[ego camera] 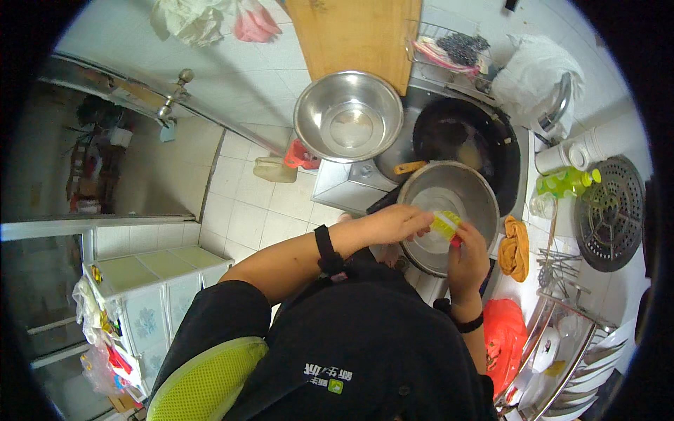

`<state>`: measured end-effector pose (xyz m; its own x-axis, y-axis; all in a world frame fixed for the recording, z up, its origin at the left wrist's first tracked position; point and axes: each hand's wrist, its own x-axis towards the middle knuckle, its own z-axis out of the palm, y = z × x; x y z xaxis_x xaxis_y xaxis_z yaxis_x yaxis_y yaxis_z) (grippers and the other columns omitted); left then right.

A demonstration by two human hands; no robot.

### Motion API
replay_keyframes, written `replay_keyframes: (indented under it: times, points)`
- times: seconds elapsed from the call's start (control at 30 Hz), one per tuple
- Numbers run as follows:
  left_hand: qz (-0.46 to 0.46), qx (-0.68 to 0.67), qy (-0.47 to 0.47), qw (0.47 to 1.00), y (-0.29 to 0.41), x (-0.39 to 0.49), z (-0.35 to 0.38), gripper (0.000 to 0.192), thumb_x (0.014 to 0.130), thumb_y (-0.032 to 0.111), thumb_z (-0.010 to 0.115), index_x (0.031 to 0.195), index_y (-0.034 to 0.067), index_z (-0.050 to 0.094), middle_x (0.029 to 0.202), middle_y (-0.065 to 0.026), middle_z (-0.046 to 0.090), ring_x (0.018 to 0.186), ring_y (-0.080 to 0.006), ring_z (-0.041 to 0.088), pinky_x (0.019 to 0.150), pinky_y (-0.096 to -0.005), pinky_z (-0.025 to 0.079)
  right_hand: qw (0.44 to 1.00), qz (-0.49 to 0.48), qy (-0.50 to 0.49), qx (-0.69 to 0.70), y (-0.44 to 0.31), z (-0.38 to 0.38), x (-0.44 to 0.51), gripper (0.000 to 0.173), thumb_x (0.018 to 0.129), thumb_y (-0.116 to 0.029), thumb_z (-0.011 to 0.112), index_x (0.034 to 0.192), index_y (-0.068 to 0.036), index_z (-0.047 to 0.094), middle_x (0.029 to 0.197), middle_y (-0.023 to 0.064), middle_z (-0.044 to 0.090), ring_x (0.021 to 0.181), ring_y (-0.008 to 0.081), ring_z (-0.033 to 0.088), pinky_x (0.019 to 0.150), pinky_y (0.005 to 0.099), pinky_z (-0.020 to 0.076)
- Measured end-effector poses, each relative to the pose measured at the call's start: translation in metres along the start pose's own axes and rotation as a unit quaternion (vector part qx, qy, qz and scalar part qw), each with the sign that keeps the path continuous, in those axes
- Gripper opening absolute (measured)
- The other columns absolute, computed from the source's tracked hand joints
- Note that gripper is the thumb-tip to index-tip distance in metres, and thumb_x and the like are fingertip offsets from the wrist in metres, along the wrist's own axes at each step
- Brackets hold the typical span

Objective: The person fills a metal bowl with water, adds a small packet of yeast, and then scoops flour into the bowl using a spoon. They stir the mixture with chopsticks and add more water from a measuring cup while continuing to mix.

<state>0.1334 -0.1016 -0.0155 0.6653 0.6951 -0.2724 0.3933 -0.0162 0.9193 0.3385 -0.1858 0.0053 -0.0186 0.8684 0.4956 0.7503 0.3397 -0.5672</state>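
Note:
My left hand comes in from the left, its fingertips at one end of a small yellow-green packet with a white band and a red part. The other end is pinched by my right hand. Both hands are over a wide metal basin, which stands at the sink's near edge. The basin's bottom looks pale; whether it holds liquid I cannot tell. Behind it a black wok sits in the sink, with a dark patch and some residue inside. A second, shiny metal basin is at the back left.
A wooden board leans at the back. A faucet rises at the back right. Along the right lie an orange cloth, a green bottle, a perforated black disc, a red plastic bag and a dish rack with plates.

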Motion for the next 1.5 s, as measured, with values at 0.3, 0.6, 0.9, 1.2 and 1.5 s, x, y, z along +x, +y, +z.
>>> replay_keyframes:
  times: [0.3,0.6,0.9,1.2,1.5]
  points:
    - [0.081,-0.239,0.296,0.921,-0.056,-0.098,-0.101,0.022,0.101,0.017,0.056,0.114,0.001,0.063,0.098,-0.0048,0.067,0.079,-0.0092,0.061,0.074,-0.0249,0.051,0.998,-0.01,-0.066,0.017,-0.057,0.029,0.013,0.039,0.083,0.004,0.065,0.121,-0.001,0.062,0.128,0.0211,0.061,0.103,0.0329,0.067,0.089,0.039,0.0542]
    - [-0.146,-0.198,0.468,0.849,-0.274,-0.116,-0.268,0.023,0.094,0.017,0.061,0.109,0.0,0.065,0.085,-0.0028,0.066,0.065,-0.0067,0.056,0.056,-0.0232,0.046,0.986,0.168,0.002,-0.002,-0.101,0.066,0.058,0.038,0.092,0.008,0.052,0.13,0.003,0.056,0.128,0.0194,0.06,0.091,0.0214,0.067,0.086,0.032,0.0517]
    - [-0.272,-0.246,0.441,0.819,-0.408,-0.042,-0.305,0.028,0.093,0.015,0.06,0.117,0.0,0.061,0.096,-0.0091,0.068,0.069,-0.0143,0.064,0.053,-0.0255,0.051,0.982,0.126,-0.053,-0.133,-0.149,0.117,0.068,0.03,0.09,0.007,0.054,0.117,0.003,0.064,0.119,0.0204,0.065,0.09,0.0247,0.069,0.083,0.0342,0.055]
    - [-0.302,-0.28,0.433,0.802,-0.487,0.001,-0.296,0.041,0.09,0.022,0.063,0.122,-0.003,0.058,0.105,-0.0179,0.067,0.083,-0.023,0.07,0.058,-0.0361,0.056,0.955,0.231,-0.032,-0.185,-0.159,0.118,0.06,0.032,0.091,0.006,0.053,0.122,0.001,0.062,0.119,0.0201,0.065,0.087,0.025,0.069,0.079,0.0343,0.0554]
    - [-0.156,-0.06,0.299,0.94,-0.529,0.021,-0.312,0.037,0.09,0.013,0.063,0.124,0.002,0.056,0.117,-0.0156,0.062,0.109,-0.0289,0.061,0.09,-0.0431,0.051,0.948,0.253,-0.046,-0.187,-0.149,0.13,0.068,0.029,0.091,0.006,0.054,0.118,0.0,0.063,0.113,0.0181,0.067,0.086,0.0238,0.068,0.077,0.0336,0.0548]
